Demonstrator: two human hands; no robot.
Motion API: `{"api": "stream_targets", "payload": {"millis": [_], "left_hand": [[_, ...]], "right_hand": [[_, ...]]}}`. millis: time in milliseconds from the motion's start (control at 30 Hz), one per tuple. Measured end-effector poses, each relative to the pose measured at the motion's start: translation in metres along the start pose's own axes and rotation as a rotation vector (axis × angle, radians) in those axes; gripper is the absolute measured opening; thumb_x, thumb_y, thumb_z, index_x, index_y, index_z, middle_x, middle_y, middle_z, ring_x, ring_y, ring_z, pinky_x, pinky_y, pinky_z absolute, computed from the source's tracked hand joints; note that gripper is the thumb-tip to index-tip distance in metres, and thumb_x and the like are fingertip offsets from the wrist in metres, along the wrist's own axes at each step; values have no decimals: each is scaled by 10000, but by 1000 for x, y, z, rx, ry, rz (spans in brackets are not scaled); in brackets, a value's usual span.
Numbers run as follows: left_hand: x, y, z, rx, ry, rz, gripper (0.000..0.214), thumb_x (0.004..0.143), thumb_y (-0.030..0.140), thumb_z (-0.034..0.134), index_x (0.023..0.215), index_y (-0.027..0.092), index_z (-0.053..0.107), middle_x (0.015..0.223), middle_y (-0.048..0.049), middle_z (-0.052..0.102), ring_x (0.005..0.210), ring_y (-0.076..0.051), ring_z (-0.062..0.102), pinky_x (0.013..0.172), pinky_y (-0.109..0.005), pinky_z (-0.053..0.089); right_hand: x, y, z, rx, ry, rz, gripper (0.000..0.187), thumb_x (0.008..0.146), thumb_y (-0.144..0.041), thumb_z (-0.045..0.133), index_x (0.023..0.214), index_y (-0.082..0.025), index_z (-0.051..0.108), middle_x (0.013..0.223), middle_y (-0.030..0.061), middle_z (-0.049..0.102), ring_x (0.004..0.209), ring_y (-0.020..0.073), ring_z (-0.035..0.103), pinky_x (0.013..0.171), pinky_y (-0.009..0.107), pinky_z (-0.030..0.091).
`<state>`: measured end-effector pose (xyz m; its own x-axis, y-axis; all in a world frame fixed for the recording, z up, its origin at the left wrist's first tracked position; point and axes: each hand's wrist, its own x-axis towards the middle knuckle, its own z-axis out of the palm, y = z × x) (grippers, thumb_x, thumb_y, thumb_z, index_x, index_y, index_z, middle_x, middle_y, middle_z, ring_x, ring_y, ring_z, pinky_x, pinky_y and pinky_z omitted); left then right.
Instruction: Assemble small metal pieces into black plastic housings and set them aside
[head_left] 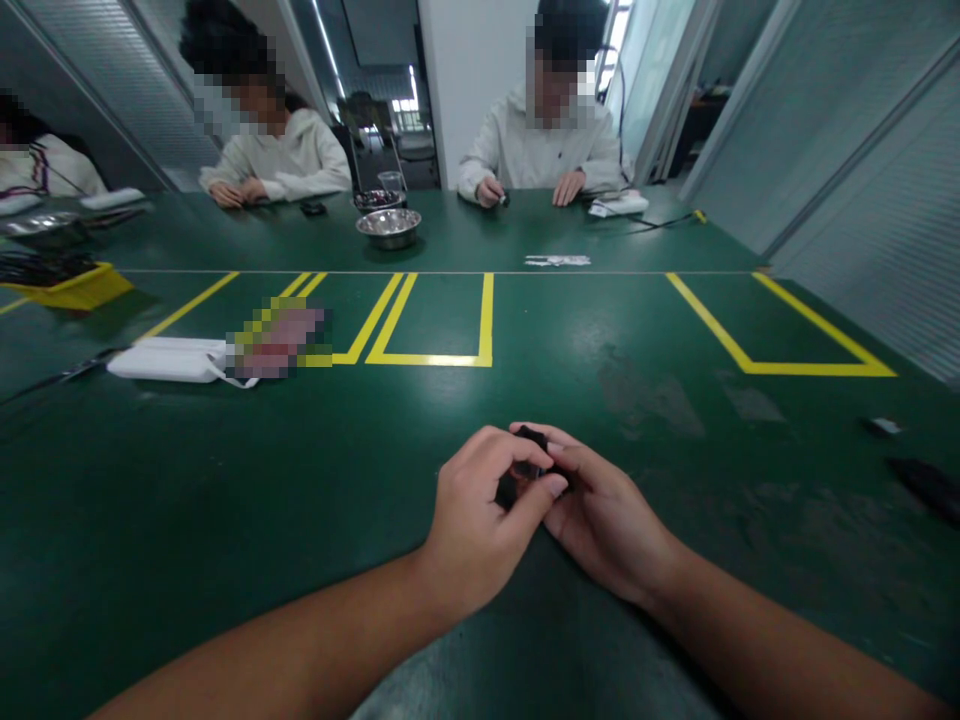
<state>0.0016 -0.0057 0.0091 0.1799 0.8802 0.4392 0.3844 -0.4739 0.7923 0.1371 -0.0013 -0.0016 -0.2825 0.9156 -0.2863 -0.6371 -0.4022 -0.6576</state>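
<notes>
My left hand (480,510) and my right hand (607,520) meet over the near middle of the green table (300,480). Both are closed around a small black part (525,462) held between the fingertips. The left thumb presses across its front, and the right fingers curl behind and under it. Most of the part is hidden by the fingers, so its shape is unclear.
A white pouch (169,360) lies at the left, a yellow tray (79,288) beyond it. Two steel bowls (388,226) stand at the far middle. Three other people sit across the table. Small dark items (926,485) lie at the right edge. Yellow tape lines (435,358) mark the surface.
</notes>
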Motion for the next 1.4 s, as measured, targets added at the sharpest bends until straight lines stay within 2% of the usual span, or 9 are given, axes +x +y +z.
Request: {"api": "stream_targets", "payload": {"millis": [167,367,567,733,967,1067,1200,1400], "left_hand": [[-1,-1,1,9,-12,-1,71,826,174,710,865,212,664,825,-1,653,760,-151,603,684,-283,458],[0,-4,3,29,8,-40,133,790,161,728,889,199,646,826,-2,661,767,-166,617,705,-309,469],[1,-4,3,-3,23,11,116,779,125,738,834,206,676,848,-8,704,832,-180,648,765,-329,510],[3,-3,3,-37,54,57,146,777,109,732,871,221,722,945,-33,726,911,-194,675,824,-342,554],[2,-2,4,23,99,50,310,764,37,664,1006,231,681,981,-26,669,892,-171,637,786,-308,540],[2,-2,4,11,118,50,248,756,29,658,930,205,671,959,-28,662,885,-168,633,778,-298,533],[2,-4,4,-50,80,52,195,784,35,661,878,199,708,956,-34,692,907,-167,660,809,-298,546],[3,-7,4,-77,50,62,247,841,53,619,975,217,746,1025,-42,721,957,-172,678,863,-321,562]], "right_hand": [[0,0,1,4,12,16,199,808,-227,631,985,-212,721,951,37,668,888,183,599,704,285,480],[0,0,0,6,14,17,212,791,-238,664,996,-208,711,908,29,673,862,178,610,718,293,475],[1,2,0,17,12,7,199,783,-255,690,976,-211,704,913,32,683,837,182,610,640,276,441],[2,1,0,18,-14,3,185,792,-255,689,974,-222,698,878,12,667,791,164,593,616,268,428],[0,-1,0,-47,-51,15,161,830,-294,657,964,-215,697,818,15,645,696,145,554,531,233,387],[1,-2,0,-44,-49,24,171,823,-277,660,974,-209,702,805,14,639,676,135,544,519,221,394],[2,-2,0,-36,-42,28,167,816,-252,674,976,-215,706,777,-1,617,628,118,517,502,208,413],[4,-2,-2,-14,-81,46,123,822,-255,687,915,-180,719,770,-2,601,644,103,537,506,183,453]]}}
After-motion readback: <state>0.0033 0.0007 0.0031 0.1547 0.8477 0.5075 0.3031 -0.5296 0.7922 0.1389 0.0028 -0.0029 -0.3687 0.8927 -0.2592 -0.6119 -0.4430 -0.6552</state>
